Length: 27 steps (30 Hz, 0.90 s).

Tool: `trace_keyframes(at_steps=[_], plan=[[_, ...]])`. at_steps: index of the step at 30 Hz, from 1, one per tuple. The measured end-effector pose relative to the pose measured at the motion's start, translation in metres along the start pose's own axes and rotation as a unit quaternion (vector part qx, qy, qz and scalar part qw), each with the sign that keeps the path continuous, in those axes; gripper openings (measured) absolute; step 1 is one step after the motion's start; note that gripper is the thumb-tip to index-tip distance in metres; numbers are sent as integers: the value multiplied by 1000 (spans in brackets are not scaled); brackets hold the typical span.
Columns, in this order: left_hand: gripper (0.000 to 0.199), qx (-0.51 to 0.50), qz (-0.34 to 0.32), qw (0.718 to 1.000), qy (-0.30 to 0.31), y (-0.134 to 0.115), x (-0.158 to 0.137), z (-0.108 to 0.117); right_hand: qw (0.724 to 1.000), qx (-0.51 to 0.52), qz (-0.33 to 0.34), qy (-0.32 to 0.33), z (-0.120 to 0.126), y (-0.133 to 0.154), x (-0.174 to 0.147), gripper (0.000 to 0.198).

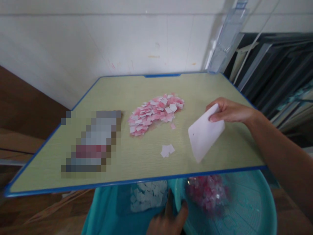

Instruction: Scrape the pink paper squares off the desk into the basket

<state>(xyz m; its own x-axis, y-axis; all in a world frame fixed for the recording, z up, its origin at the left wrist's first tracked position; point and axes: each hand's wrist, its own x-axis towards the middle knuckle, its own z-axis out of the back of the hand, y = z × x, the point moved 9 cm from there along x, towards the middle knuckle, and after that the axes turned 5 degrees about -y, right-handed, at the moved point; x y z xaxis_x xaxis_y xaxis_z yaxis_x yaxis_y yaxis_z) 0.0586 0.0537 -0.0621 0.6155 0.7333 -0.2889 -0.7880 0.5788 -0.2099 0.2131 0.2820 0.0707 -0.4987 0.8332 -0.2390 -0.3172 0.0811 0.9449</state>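
Blue-edged tabletop (117, 163) spans the view. Below its near side: turquoise round basin (251, 202) with pink pieces (207, 192), beside a turquoise bin (102, 212) with white pieces (149, 195). Pink-and-white pile (154, 112) on the tabletop. Left hand (168, 218) at the basin's rim, thumb and finger apart; grip cannot be told. Right hand (228, 110) clamped on a tilted white panel (205, 135), right of the pile. White slips (166, 150) nearer the front.
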Motion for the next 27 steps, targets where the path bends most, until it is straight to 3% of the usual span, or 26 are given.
trace_keyframes(at_steps=[9, 19, 27], plan=[[63, -50, 16, 998, 39, 2, 0, 0, 998, -15, -35, 58, -8, -6, -5, 19], [65, -50, 19, 998, 40, 4, 1, 1, 1000, 3, -21, -14, 15, -8, -6, 24], [67, -47, 29, 997, 54, 4, -1, -2, 997, -48, -41, 37, 7, -8, -9, 25]])
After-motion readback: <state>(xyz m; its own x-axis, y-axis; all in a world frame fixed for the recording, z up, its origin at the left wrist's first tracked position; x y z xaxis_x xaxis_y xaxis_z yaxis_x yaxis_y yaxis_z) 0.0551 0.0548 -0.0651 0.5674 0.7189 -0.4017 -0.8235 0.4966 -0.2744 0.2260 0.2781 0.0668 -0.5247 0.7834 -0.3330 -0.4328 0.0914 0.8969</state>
